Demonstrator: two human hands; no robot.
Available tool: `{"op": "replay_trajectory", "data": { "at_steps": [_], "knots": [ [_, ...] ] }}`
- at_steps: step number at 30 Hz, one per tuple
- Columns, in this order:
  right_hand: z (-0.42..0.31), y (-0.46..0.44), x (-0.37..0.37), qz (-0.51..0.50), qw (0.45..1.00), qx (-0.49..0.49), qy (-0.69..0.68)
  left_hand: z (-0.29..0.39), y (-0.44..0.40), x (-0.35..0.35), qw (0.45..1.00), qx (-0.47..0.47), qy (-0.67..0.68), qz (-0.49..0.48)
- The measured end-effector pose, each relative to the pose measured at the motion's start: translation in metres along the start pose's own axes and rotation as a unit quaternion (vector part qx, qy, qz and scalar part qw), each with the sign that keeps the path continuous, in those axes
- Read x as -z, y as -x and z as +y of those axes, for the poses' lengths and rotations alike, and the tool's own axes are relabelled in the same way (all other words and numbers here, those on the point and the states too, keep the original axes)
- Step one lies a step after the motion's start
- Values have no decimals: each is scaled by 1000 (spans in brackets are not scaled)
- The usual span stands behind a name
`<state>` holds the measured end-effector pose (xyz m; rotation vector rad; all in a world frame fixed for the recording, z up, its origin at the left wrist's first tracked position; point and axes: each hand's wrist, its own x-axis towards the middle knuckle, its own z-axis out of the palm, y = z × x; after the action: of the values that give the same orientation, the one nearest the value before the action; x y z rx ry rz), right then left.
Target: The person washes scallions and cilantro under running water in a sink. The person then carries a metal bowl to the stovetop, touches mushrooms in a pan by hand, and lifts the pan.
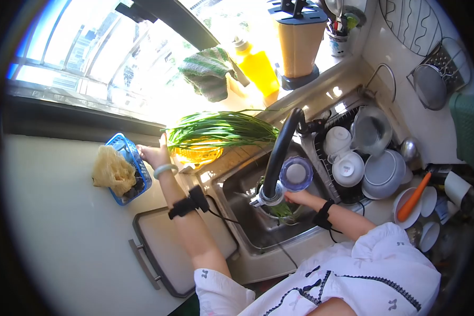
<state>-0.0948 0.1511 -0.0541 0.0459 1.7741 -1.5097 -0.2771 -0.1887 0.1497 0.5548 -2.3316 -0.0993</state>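
Long green stalks (224, 129) lie across a yellow basket (197, 154) behind the sink. My left hand (155, 154) is at their left end, beside a blue plastic basket (146, 176) that holds a tan loofah-like sponge (115, 171); its fingers are partly hidden, and its grip cannot be made out. Over the steel sink (247, 231), my right hand (296, 197) is next to the head of the black faucet (277, 158), its fingers mostly hidden. Below it, more greens (282, 210) lie in a bowl in the sink. A round bluish clear container (296, 174) sits just above that hand.
A dish rack with white bowls (347, 168) stands right of the sink, near an orange-handled utensil (413, 197). On the sill are a yellow bottle (258, 68), a knife block (300, 45) and a striped cloth (205, 73). A cutting board (184, 247) lies left of the sink.
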Motion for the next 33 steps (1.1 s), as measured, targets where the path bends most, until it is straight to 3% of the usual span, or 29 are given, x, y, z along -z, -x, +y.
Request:
{"op": "replay_trajectory", "data": {
  "at_steps": [2, 4, 7, 9, 10, 12, 18, 21, 24, 27, 33],
  "knots": [
    [-16, 6, 1, -5, 1000, 13, -4, 42, 29, 43, 984, -45, 159, -65],
    [-19, 6, 0, -4, 998, 54, -36, 51, 58, 38, 956, -228, 156, -99],
    [-13, -2, 0, 5, 990, 105, -89, 78, 101, 26, 941, -196, 224, -162],
    [-5, -10, 0, 18, 990, 105, -93, 87, 117, 19, 977, -130, 112, -127],
    [3, -13, 1, 25, 992, 92, -81, 89, 119, 15, 977, -131, 114, -126],
    [16, -16, 2, 43, 997, 53, -46, 93, 124, 5, 984, -30, 87, -153],
    [34, -7, 0, 32, 994, 51, -87, 94, 127, -16, 979, -4, 158, -130],
    [31, 1, -1, 32, 993, 38, -107, 87, 127, -15, 947, 54, 242, -203],
    [26, 7, 1, 26, 992, 44, -113, 85, 125, -10, 965, -10, 181, -191],
    [28, 4, 1, 9, 991, 53, -126, 87, 123, 2, 956, -59, 243, -153],
    [24, 7, 2, 5, 990, 44, -132, 90, 120, 19, 961, -160, 200, -102]
  ]
}}
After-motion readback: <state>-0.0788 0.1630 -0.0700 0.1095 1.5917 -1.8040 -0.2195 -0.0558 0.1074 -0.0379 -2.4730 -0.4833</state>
